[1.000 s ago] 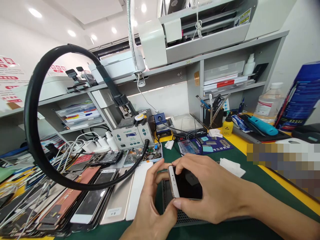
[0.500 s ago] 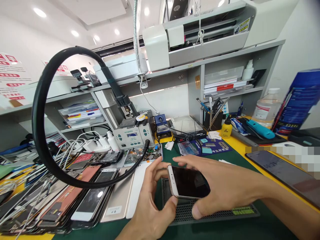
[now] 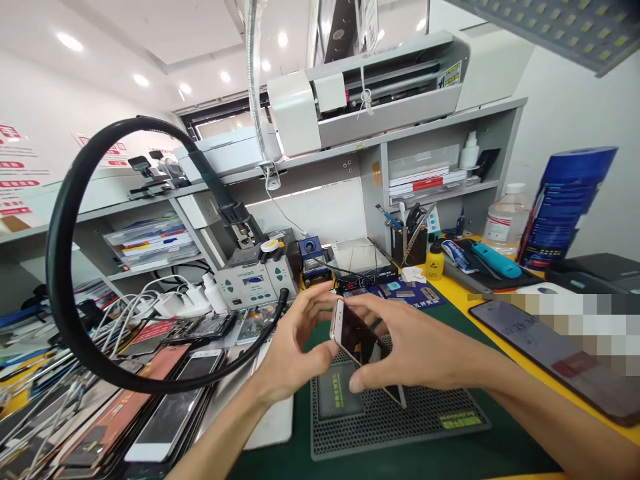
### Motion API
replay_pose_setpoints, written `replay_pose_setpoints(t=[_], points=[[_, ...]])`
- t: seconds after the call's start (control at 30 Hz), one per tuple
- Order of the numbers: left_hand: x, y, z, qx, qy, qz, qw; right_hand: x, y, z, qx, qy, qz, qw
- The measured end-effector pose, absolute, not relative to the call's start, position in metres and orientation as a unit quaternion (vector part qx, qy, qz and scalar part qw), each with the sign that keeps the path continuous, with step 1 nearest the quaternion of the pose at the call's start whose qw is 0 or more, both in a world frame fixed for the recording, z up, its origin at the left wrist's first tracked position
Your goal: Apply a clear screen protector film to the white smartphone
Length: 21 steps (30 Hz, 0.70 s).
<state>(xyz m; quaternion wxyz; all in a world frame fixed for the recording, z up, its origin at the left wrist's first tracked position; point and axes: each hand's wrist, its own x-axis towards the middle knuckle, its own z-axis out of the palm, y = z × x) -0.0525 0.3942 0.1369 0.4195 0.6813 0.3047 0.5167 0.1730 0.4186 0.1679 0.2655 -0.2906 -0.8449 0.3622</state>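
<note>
A smartphone (image 3: pixel 356 337) with a white front border and dark screen is tilted on edge above a grey honeycomb-patterned pad (image 3: pixel 390 427). My left hand (image 3: pixel 295 347) is closed around its left end, with the thumb at the lower corner and the fingers behind. Across the screen side, my right hand (image 3: pixel 415 340) has its thumb low in front and its fingers over the top edge, gripping the phone's other part. The phone's back and some fingertips are hidden. Beneath it lies the green work mat (image 3: pixel 275 463).
Stacked phones and screens (image 3: pixel 175 407) lie left, under the black hose (image 3: pixel 63 267) of a hot-air station (image 3: pixel 250 283). Another phone (image 3: pixel 550 353) showing a timer rests right. Behind stand a yellow bottle (image 3: pixel 435 261) and a tool holder (image 3: pixel 409 245). A lamp panel (image 3: pixel 575 27) hangs upper right.
Both hands have turned the phone to a steeper tilt, uncovering more of the pad. The head view has shifted, and the lamp panel has come into sight.
</note>
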Motion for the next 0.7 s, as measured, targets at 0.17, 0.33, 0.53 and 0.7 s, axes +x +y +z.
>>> replay_pose_setpoints(t=[0.17, 0.33, 0.53, 0.7], points=[[-0.038, 0.413, 0.147, 0.688, 0.27, 0.512, 0.437, 0.183, 0.428, 0.174, -0.315, -0.787, 0.341, 0.407], [-0.026, 0.415, 0.158, 0.7, 0.248, 0.473, 0.473, 0.182, 0.427, 0.175, -0.201, -0.789, 0.25, 0.524], [-0.014, 0.419, 0.168, 0.731, 0.219, 0.44, 0.474, 0.184, 0.424, 0.178, -0.17, -0.793, 0.226, 0.54], [-0.011, 0.42, 0.167, 0.74, 0.202, 0.432, 0.474, 0.189, 0.425, 0.179, -0.166, -0.799, 0.228, 0.531]])
